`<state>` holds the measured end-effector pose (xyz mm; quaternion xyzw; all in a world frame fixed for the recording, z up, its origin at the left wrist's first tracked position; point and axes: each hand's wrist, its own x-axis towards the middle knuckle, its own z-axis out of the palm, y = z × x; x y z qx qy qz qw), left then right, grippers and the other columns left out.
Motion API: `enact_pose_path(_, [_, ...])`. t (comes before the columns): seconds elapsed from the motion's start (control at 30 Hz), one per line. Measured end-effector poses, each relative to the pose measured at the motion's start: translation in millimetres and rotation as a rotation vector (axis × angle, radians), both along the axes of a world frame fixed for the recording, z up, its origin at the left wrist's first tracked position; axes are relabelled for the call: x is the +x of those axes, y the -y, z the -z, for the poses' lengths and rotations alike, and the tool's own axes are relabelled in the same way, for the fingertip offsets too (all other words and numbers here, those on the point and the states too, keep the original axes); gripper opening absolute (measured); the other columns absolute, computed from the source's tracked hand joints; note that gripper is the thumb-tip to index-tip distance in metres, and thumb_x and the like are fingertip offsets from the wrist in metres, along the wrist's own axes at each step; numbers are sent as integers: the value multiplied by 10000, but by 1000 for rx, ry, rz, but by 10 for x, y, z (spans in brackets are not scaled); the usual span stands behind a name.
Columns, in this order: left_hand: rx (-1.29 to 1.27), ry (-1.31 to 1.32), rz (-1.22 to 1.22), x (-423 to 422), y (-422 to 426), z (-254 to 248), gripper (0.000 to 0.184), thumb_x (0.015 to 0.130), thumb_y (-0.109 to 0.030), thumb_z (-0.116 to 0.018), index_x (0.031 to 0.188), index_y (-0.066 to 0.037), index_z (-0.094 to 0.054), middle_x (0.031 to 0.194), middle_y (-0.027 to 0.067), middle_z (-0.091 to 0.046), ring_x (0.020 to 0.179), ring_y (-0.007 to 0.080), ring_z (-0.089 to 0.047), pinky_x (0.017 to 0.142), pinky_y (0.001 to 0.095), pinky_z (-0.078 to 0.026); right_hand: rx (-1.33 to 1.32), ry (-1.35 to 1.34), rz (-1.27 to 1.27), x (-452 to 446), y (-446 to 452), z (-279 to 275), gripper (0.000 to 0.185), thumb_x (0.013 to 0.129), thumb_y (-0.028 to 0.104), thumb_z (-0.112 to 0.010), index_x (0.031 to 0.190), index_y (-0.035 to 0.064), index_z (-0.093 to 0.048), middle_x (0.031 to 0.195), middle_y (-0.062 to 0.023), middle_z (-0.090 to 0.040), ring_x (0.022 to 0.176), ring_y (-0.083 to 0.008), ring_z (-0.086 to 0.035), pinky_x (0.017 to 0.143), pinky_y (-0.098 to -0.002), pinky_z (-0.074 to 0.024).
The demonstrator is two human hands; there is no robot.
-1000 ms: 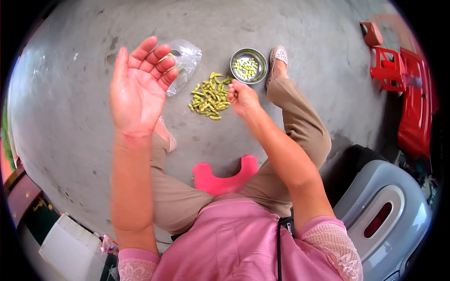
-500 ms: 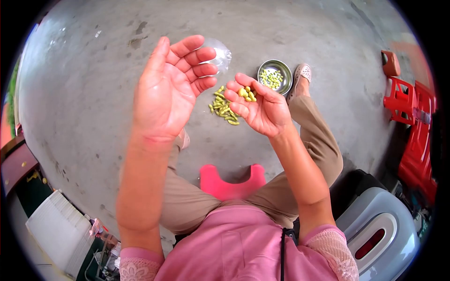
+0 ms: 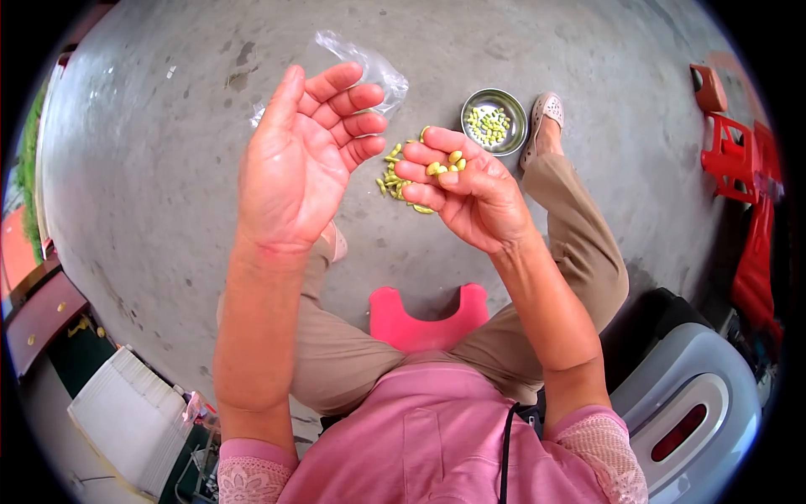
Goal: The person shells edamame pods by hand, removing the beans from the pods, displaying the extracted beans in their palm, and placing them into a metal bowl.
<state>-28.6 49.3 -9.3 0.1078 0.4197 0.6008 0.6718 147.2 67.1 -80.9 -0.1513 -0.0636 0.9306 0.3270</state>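
My left hand [image 3: 306, 155] is raised palm up, its fingers spread and lightly curved, with nothing in it. Several shelled green soybeans [image 3: 433, 169] lie on the fingers of my right hand [image 3: 474, 189], whose palm is turned up and whose thumb bends over toward them. Beneath and behind the right hand, a small heap of edamame pods [image 3: 391, 178] rests on the floor, partly hidden by the fingers. Beyond that hand stands a round metal bowl [image 3: 519, 128] with more shelled beans [image 3: 489, 124] at its bottom.
A clear plastic bag [image 3: 382, 76] lies on the concrete floor behind my left hand. Between my legs is the pink stool [image 3: 428, 332]. Red plastic stools [image 3: 729, 160] stand at the right, and a grey-blue casing [image 3: 714, 403] is at the lower right. White stacked sheets [image 3: 130, 416] sit lower left.
The view has shifted slightly. My right thumb has moved in over the palm near the beans, and the beans lie more spread out. The left hand keeps its pose.
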Motion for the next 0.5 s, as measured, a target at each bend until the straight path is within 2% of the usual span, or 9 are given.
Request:
enact_pose_path(0.1, [-5,-8,8,7,0,10,404,882,-348,-332,1006,6,-483,883,114,-555,757,187,-534,684,305,-442,63,-2,-9,-9,20,-5,338,755,-80,-422,1088,-34,-449,1063,-195,-503,989,-287,-514,839,-378,-448])
enact_pose_path(0.2, [-6,-32,-17,34,8,-11,340,876,-296,-386,979,5,-505,874,103,-560,713,176,-539,636,289,-447,149,110,5,-31,37,-72,321,768,-67,-429,1086,-31,-451,1063,-186,-502,982,-274,-519,840,-366,-449])
enact_pose_path(0.27, [21,-569,109,87,44,-46,180,833,-174,-490,918,-29,-554,833,72,-563,654,147,-538,559,264,-438,195,191,-3,-33,45,-115,311,789,-38,-438,1100,-33,-442,1063,-170,-503,978,-251,-522,840,-341,-451])
enact_pose_path(0.3, [22,-571,108,128,69,-21,180,833,-174,-490,918,-29,-554,833,72,-563,654,147,-538,559,264,-438,196,188,-4,-34,46,-135,311,789,-38,-438,1100,-33,-442,1063,-170,-503,978,-251,-522,840,-341,-451])
enact_pose_path(0.37, [320,-1184,260,230,139,76,103,746,-53,-569,848,-62,-585,758,53,-548,599,146,-535,501,259,-421,187,214,-2,-26,54,-158,326,805,-14,-442,1129,-39,-421,1065,-156,-504,983,-222,-519,843,-311,-451])
enact_pose_path(0.4, [319,-1185,262,271,160,77,103,746,-53,-569,848,-62,-585,758,53,-548,599,146,-535,501,259,-421,185,212,-1,-16,56,-158,326,805,-14,-442,1129,-39,-421,1065,-156,-504,983,-222,-519,843,-311,-451])
enact_pose_path(0.47, [421,-1467,361,334,191,84,130,698,-33,-586,820,-78,-585,720,60,-516,597,178,-535,510,278,-426,151,227,16,11,58,-151,356,806,-14,-441,1158,-47,-394,1068,-147,-503,982,-199,-518,846,-295,-448])
enact_pose_path(0.5, [421,-1468,364,342,194,111,130,698,-33,-586,820,-78,-585,720,60,-516,597,178,-535,510,278,-426,149,226,18,15,61,-148,356,806,-14,-441,1158,-47,-394,1068,-147,-503,982,-199,-518,846,-295,-448])
